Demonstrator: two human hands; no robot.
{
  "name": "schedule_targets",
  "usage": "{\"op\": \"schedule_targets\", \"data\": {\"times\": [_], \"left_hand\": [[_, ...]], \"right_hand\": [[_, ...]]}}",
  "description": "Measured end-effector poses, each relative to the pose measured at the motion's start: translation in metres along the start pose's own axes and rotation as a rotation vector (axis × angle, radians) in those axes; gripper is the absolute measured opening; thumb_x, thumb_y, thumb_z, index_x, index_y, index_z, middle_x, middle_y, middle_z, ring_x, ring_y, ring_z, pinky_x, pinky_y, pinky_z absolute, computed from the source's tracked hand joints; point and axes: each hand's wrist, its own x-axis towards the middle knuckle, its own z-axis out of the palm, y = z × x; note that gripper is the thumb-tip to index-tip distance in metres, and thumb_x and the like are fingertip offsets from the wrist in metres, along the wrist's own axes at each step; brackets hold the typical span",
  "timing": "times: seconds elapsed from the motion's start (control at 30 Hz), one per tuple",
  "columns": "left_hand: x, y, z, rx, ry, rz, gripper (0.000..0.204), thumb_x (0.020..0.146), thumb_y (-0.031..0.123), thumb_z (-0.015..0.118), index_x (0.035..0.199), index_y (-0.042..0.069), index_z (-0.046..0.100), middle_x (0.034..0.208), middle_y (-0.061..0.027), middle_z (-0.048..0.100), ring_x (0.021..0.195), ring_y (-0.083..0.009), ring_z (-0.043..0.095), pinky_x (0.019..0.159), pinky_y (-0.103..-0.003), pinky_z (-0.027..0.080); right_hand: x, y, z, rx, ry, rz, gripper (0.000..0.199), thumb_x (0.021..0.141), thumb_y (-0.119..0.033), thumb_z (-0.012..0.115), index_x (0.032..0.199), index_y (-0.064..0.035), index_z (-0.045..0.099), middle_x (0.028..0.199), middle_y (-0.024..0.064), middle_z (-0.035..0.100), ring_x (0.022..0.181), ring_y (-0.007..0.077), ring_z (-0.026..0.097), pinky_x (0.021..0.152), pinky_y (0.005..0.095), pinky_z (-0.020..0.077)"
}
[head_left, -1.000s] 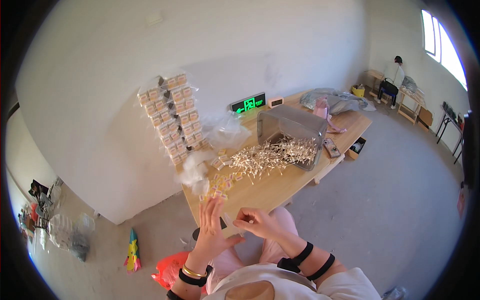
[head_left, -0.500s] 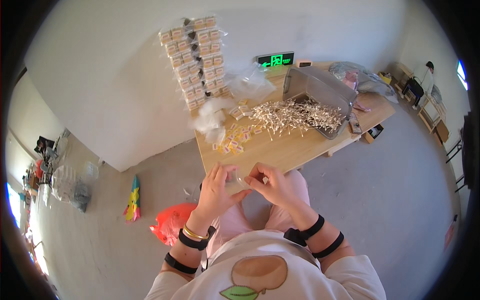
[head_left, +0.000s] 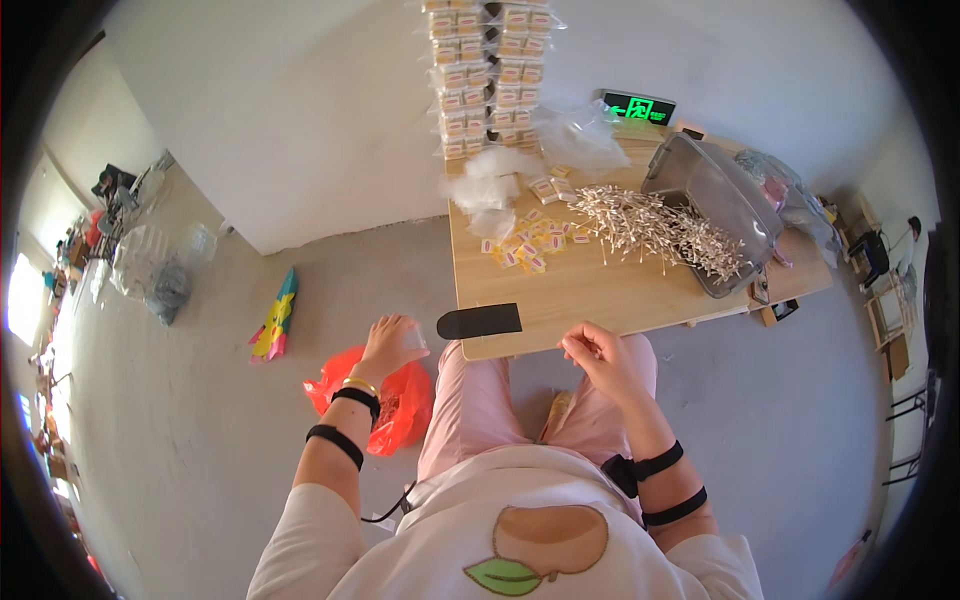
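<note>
My left hand (head_left: 390, 348) is over the red plastic bag (head_left: 410, 408) on the floor, beside the table's near left corner. Between its thumb and fingers is a small clear plastic piece (head_left: 414, 340), whose exact kind I cannot make out. My right hand (head_left: 600, 357) hangs at the table's front edge above my knee, its fingers curled in and the thumb against the index finger. Anything inside that pinch is too small to see. A black strip with one rounded end (head_left: 480, 321) lies on the table's near left corner, between my hands.
On the wooden table (head_left: 600, 290) lie scattered small yellow-and-white packets (head_left: 525, 245). Cotton swabs (head_left: 650, 228) spill from a tipped grey plastic bin (head_left: 715, 165). Tall stacks of bagged small boxes (head_left: 460, 75) stand at the wall, near clear plastic bags (head_left: 580, 135).
My hands have parted: the left has swung left over the red bag with the clear plastic, the right has moved right. The view has shifted, and the black strip now shows on the table.
</note>
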Motion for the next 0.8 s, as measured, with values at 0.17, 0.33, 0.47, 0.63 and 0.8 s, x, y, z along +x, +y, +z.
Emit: {"op": "schedule_targets", "data": {"times": [0.17,0.33,0.47,0.63,0.8], "left_hand": [[0.023,-0.007,0.028,-0.075,-0.02,-0.01,0.064,0.072,0.041,0.084,0.123,0.009,0.063,0.121,-0.0122,0.063,0.119,-0.0339,0.055,0.104,-0.048,0.04],[0.044,0.011,0.026,-0.117,-0.081,0.032,0.069,0.071,0.043,0.084,0.126,0.009,0.062,0.121,-0.0124,0.064,0.119,-0.0332,0.056,0.104,-0.047,0.04],[0.055,0.023,0.027,-0.11,-0.115,0.104,0.069,0.071,0.045,0.084,0.126,0.01,0.062,0.122,-0.011,0.062,0.121,-0.0319,0.054,0.103,-0.046,0.04],[0.065,0.068,0.023,-0.008,-0.025,0.18,0.071,0.07,0.047,0.084,0.127,0.009,0.062,0.127,-0.007,0.058,0.126,-0.0284,0.049,0.103,-0.046,0.039],[0.084,0.117,0.039,0.095,-0.033,0.158,0.081,0.078,0.054,0.076,0.138,0.004,0.053,0.141,-0.011,0.048,0.138,-0.0318,0.038,0.115,-0.052,0.028]], "right_hand": [[0.003,0.007,0.003,0.018,-0.012,0.022,0.019,0.102,-0.02,0.06,0.099,-0.0021,0.067,0.091,0.0023,0.07,0.082,0.0082,0.063,0.076,0.0242,0.0509],[0.002,0.014,0.0,-0.009,-0.01,0.053,0.019,0.103,-0.019,0.06,0.098,-0.0018,0.066,0.094,0.0033,0.071,0.083,0.0089,0.064,0.077,0.0252,0.0514],[0.002,0.014,0.002,0.011,0.001,0.078,0.019,0.102,-0.019,0.06,0.099,-0.0016,0.066,0.095,0.0037,0.071,0.084,0.0094,0.064,0.077,0.0254,0.0513],[0.004,0.02,0.007,-0.002,-0.006,0.101,0.02,0.101,-0.02,0.061,0.101,-0.0007,0.067,0.094,0.0041,0.071,0.085,0.0103,0.065,0.078,0.0258,0.0511],[0.006,0.041,0.009,-0.022,-0.001,0.104,0.021,0.1,-0.02,0.063,0.101,0.0,0.069,0.09,0.0042,0.072,0.083,0.0101,0.064,0.076,0.0269,0.0508]]}}
